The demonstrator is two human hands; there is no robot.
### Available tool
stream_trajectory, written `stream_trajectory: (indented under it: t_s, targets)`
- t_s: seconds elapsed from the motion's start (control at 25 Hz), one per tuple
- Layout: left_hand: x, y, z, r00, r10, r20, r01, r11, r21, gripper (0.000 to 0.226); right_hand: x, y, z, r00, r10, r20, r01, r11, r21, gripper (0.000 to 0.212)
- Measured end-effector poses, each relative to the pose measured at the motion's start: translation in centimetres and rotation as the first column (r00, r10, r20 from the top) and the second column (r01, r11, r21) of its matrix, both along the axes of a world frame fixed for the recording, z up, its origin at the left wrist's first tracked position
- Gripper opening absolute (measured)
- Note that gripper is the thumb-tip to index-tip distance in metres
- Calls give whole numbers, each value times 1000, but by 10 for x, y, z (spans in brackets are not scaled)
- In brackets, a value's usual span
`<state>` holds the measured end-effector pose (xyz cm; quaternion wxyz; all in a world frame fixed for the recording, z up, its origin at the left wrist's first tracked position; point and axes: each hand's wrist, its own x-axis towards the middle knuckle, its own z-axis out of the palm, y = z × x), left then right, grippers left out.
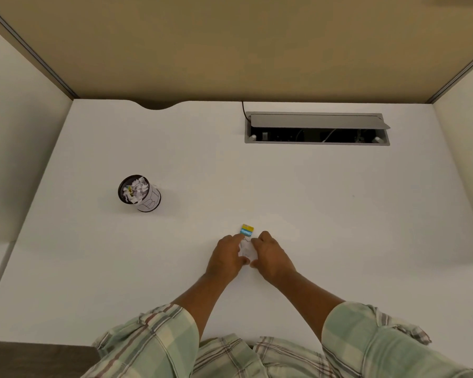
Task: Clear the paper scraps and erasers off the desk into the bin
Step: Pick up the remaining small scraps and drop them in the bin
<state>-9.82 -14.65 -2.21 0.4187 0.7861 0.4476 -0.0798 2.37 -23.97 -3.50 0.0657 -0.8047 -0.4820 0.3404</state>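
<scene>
A small black mesh bin point(139, 193) with a white paper label stands on the left part of the white desk point(311, 186). It holds several white paper scraps and something yellow. Near the front middle, my left hand point(227, 257) and my right hand point(271, 257) are cupped around a little heap of white paper scraps point(247, 251). A yellow and blue eraser point(247, 230) lies just beyond the heap, touching my left fingertips. Both hands press the scraps from either side; whether the heap is lifted off the desk cannot be told.
An open grey cable hatch point(317, 128) is set into the desk at the back right, with a black cable beside it. Tan partition walls enclose the desk at the back and sides. My plaid sleeves lie at the front edge.
</scene>
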Motion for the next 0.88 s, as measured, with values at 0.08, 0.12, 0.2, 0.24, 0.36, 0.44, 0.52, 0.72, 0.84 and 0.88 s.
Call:
stream_trajectory:
  t_s: [0.08,0.12,0.2,0.24,0.36,0.44,0.52,0.72,0.84,0.88]
  targets:
    - [1,1,0,999,-44,-20,44,999,21,68,-3,0,-2,999,26,30,-27,999,33,27]
    - [2,1,-1,998,-50,-23,50,998,24,67,-4,-1,-3,999,33,35,-35,998,48,23]
    - [4,0,-3,998,-43,-34,44,999,28,60,-4,-1,-3,999,27,34,-29,998,64,17]
    - [6,0,-4,998,-45,-48,47,998,36,54,-3,-2,-3,999,14,34,-16,998,65,16]
    - [10,0,-6,994,-67,-86,74,994,78,26,-4,-2,-2,999,-10,50,7,999,50,17]
    - [12,1,-6,989,-82,-125,94,992,89,20,-3,1,0,997,-11,78,10,1000,10,18]
    - [14,3,-6,983,-92,-161,106,991,78,22,-2,3,1,995,-18,97,21,999,-29,21]
    - [20,4,-9,972,-113,-206,124,991,41,26,2,8,1,993,-86,82,91,994,-64,22]
    - [14,0,-7,981,-77,-179,85,995,41,19,4,7,2,971,-239,-11,239,971,-34,19]
    - [10,-1,-6,989,-35,-145,41,998,43,15,7,5,2,939,-336,-74,334,942,-29,18]
